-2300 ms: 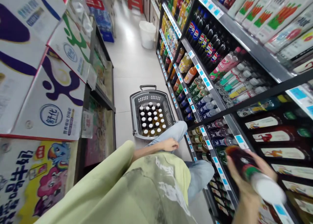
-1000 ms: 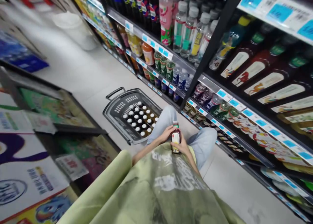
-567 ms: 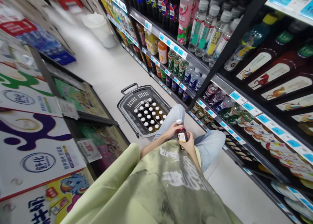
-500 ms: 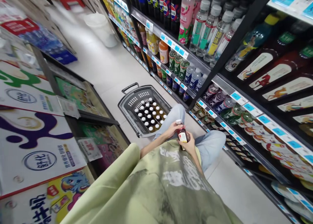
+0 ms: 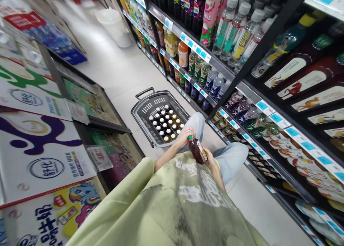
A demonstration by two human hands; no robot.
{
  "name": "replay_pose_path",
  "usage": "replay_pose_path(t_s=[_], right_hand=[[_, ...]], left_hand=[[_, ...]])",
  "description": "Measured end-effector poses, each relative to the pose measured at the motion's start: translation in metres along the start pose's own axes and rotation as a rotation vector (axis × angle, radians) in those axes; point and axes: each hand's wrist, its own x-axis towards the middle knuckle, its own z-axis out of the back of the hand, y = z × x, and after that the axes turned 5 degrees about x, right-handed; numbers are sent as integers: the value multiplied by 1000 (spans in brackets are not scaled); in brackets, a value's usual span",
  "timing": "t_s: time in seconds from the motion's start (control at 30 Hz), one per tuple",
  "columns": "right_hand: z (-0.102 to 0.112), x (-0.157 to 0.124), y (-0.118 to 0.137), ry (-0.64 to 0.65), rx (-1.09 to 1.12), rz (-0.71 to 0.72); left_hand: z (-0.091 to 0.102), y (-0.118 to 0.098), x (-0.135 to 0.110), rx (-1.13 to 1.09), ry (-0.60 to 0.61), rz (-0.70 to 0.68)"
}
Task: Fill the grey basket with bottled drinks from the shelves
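Observation:
A dark red-brown drink bottle [image 5: 195, 150] with a green cap tilts in front of my shirt, its pale label turned toward my right side. My left hand [image 5: 185, 137] is closed about the cap and neck, with its fingertips near the top. Lower down, my right hand [image 5: 209, 157] grips the bottle's side and base; some of its fingers are hidden behind it. Just beyond my left knee, a grey shopping basket [image 5: 139, 122] with a black handle rests on the floor. Inside it, several white-capped bottles [image 5: 167, 121] stand upright in close rows.
Drink shelves [image 5: 225, 72] with blue price tags run along my right, close to my knees. Stacked milk cartons [image 5: 48, 167] on a display line my left. Further up the aisle are a white bucket [image 5: 114, 25] and wrapped water packs [image 5: 57, 42].
The bottle in my hands has tipped over and shows more of its side. Its cap looked white before and now appears green. My left hand has shifted slightly left and up.

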Motion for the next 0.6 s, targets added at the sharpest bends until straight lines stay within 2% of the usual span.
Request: replay_pose_path(t_s=[0.1,0.2,0.27,0.43,0.53,0.6], right_hand=[[-2,3,1,71,189,-203],[-3,0,3,142,179,-248],[-4,-1,4,126,114,-172],[-8,-2,2,-54,-87,179],[-10,-5,0,-127,-209,258],[-10,-6,0,-160,-272,282]], left_hand=[[6,-5,4,-49,-31,-54],[16,-11,8,-100,-84,-99],[23,-14,11,-105,-124,-99],[33,-17,18,8,-208,-61],[37,-16,18,123,-213,-71],[43,-17,14,347,-188,-120]])
